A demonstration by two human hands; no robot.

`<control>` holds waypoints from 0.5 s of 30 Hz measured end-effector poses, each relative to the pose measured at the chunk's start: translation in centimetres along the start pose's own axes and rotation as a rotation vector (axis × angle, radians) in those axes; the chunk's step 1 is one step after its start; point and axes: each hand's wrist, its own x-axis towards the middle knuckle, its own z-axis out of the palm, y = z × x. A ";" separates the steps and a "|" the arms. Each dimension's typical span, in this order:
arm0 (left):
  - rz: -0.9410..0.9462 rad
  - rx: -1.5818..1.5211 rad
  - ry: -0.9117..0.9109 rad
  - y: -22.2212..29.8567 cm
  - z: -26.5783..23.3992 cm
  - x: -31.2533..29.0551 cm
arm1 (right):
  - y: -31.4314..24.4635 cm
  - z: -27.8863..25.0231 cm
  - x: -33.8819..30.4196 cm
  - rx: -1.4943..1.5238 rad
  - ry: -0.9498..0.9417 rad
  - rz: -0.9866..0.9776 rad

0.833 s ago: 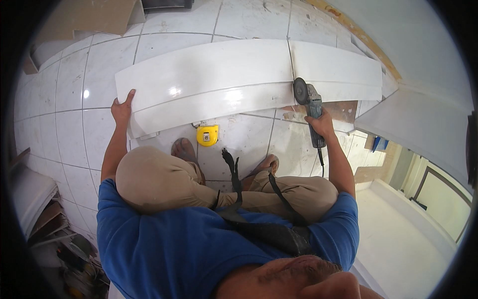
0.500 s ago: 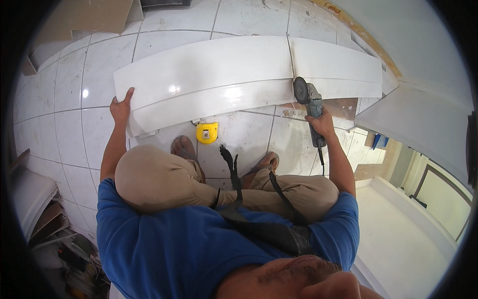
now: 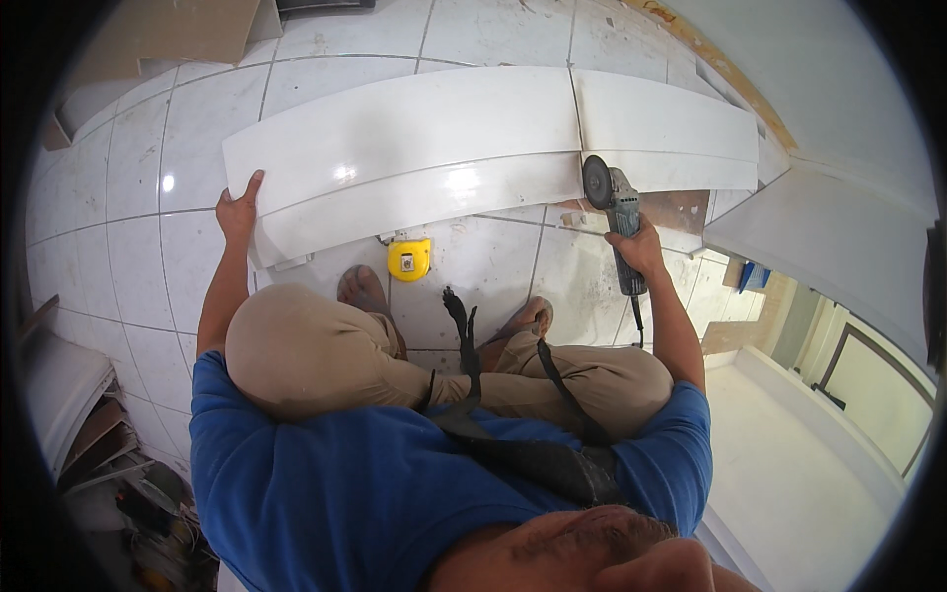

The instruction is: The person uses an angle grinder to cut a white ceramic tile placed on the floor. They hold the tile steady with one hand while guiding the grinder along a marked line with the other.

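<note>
- Head view: one white panel [image 3: 424, 118], crossed by one dark line [image 3: 576, 111], is laid beyond one tape measure [image 3: 409, 259] and two feet [image 3: 366, 288].
- Its left end is apparently pinched by the left hand [image 3: 238, 213]; one grinder [image 3: 625, 225] is wrapped by the right hand's [image 3: 639, 247] fingers.
- Cutting seems in hand; steady support is called for next.

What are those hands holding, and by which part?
The right hand holds the grinder by its body; the left hand grips the panel at its left end.
</note>
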 end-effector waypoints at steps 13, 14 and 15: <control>0.016 0.080 0.020 0.7 0.0 -0.3 | 0.3 -0.3 -1.2 0.010 -0.030 0.028; 0.021 0.090 0.026 0.7 0.0 -0.2 | 0.3 -0.3 -1.3 0.010 -0.030 0.025; 0.025 0.102 0.032 0.6 0.0 -0.2 | 0.3 -0.3 -1.3 0.002 -0.030 0.026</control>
